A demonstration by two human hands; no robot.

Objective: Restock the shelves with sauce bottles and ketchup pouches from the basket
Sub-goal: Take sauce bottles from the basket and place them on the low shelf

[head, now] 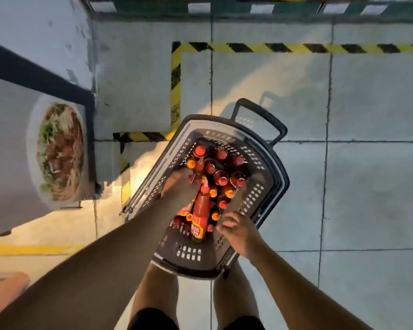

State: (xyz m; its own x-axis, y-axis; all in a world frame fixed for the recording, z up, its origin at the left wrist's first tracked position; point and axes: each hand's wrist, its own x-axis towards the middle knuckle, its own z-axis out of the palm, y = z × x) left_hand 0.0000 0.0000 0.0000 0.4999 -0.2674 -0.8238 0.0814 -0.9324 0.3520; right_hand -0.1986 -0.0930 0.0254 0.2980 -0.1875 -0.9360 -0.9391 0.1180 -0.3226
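Reaching into the grey basket [260,186] of red sauce bottles [221,177], the left hand [180,184] grips one bottle [200,215]; the right hand [236,232] hovers, fingers curled, holding nothing visible.

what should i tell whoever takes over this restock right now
Left hand: reaching down into the basket among the sauce bottles; whether it grips one cannot be told.
Right hand: curled at the basket's near right rim; no bottle seen in it.
Stock: the basket stands on the floor, full of upright red- and orange-capped bottles, with one large sauce bottle lying on top, cap away from the person.
Done: nothing visibly shelved.
Left: nearly the whole basket still has to go onto the shelves. Ketchup pouches are not clearly visible.
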